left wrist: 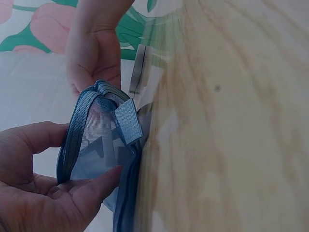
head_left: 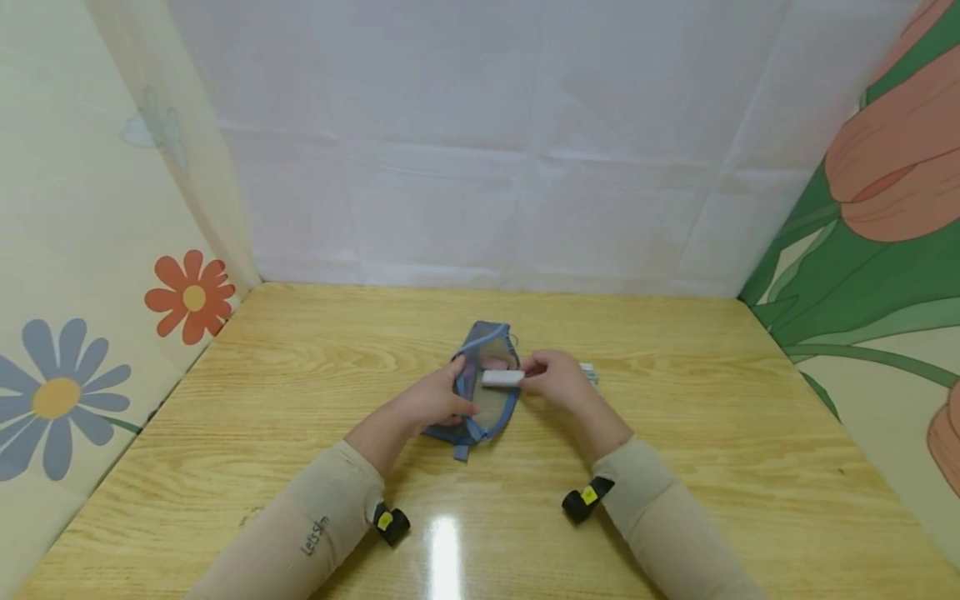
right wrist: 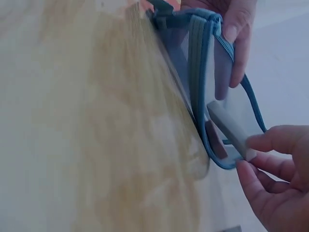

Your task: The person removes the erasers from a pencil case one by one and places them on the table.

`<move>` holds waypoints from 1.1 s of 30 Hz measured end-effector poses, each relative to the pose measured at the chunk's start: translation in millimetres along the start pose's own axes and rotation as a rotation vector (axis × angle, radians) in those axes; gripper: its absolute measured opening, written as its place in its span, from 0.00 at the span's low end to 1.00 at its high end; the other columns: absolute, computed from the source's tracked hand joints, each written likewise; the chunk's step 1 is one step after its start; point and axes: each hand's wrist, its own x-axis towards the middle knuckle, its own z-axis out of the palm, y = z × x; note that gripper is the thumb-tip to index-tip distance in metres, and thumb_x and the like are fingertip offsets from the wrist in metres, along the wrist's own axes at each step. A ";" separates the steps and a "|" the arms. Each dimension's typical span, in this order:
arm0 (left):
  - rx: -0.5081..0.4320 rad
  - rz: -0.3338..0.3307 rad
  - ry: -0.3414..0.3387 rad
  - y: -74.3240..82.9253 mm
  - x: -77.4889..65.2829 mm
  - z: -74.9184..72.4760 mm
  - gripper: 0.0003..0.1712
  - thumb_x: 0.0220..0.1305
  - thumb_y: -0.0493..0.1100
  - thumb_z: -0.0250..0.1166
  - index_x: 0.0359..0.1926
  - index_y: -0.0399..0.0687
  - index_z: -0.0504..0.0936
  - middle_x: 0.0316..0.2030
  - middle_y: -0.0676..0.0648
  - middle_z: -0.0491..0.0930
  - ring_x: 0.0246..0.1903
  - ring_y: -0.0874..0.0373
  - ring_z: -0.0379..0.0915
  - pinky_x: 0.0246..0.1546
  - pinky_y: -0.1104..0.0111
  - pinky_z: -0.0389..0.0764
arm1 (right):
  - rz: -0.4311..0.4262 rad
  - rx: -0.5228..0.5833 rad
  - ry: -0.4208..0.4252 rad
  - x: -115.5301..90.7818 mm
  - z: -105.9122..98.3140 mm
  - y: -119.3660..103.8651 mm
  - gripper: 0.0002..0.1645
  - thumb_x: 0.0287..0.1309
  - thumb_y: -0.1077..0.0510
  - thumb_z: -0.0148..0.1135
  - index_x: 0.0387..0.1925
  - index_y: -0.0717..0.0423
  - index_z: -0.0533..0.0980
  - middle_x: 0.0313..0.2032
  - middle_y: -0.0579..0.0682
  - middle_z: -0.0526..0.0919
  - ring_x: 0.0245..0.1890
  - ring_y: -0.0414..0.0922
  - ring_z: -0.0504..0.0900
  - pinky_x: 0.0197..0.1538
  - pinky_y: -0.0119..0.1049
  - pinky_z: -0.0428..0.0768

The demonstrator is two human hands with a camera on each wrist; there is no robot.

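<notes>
A blue mesh zip pouch (head_left: 489, 417) lies on the table with its zipped mouth spread wide. My left hand (head_left: 438, 396) grips it by the rim, and in the left wrist view its fingers (left wrist: 99, 186) reach over the mesh. Between thumb and fingertips, my right hand (head_left: 558, 379) pinches one end of a small white rectangular block (head_left: 502, 379). The block's other end is in the pouch mouth, as the right wrist view shows. Inside lies a flat pinkish-brown piece (right wrist: 216, 140); its kind cannot be told.
White and greenish items (head_left: 589, 372) lie just beyond the right hand, partly hidden by it. The wooden table (head_left: 675, 358) meets a white cloth backdrop (head_left: 480, 167) behind, with flower-printed panels on both sides.
</notes>
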 end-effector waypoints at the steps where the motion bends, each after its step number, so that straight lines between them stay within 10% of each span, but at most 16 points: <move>1: 0.002 -0.001 0.000 0.2 0.0 0.1 0.54 0.55 0.32 0.64 0.72 0.53 0.36 0.69 0.37 0.45 0.46 0.50 0.73 0.40 0.62 0.79 | -0.007 -0.014 -0.006 -1.1 -3.6 0.7 0.09 0.45 0.61 0.68 0.32 0.57 0.80 0.30 0.47 0.81 0.32 0.42 0.76 0.39 0.36 0.75; 33: -0.004 -0.013 0.007 1.9 -1.5 0.4 0.54 0.55 0.31 0.63 0.72 0.53 0.36 0.69 0.37 0.44 0.52 0.45 0.69 0.43 0.61 0.79 | -0.031 0.009 -0.153 -44.4 -77.8 57.6 0.09 0.48 0.62 0.66 0.33 0.63 0.78 0.31 0.50 0.80 0.33 0.42 0.74 0.40 0.36 0.73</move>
